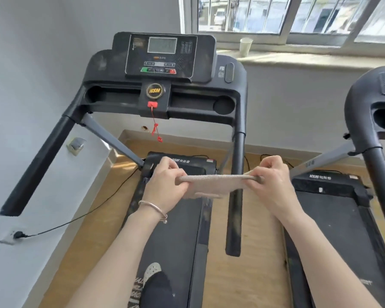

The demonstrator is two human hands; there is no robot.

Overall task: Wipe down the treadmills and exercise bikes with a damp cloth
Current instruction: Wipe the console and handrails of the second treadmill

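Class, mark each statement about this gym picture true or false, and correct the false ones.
1. Both hands hold the cloth. True: left hand, right hand.
2. The cloth rests on the console. False: it is held in the air, below the console.
3. A cup stands on the windowsill. True.
4. The bracelet is on the right wrist. False: left wrist.
5. The safety cord is blue. False: red.

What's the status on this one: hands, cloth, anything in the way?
Left hand and right hand both shut on cloth, stretched between them. Cloth off the treadmill. Red safety cord dangles below console.
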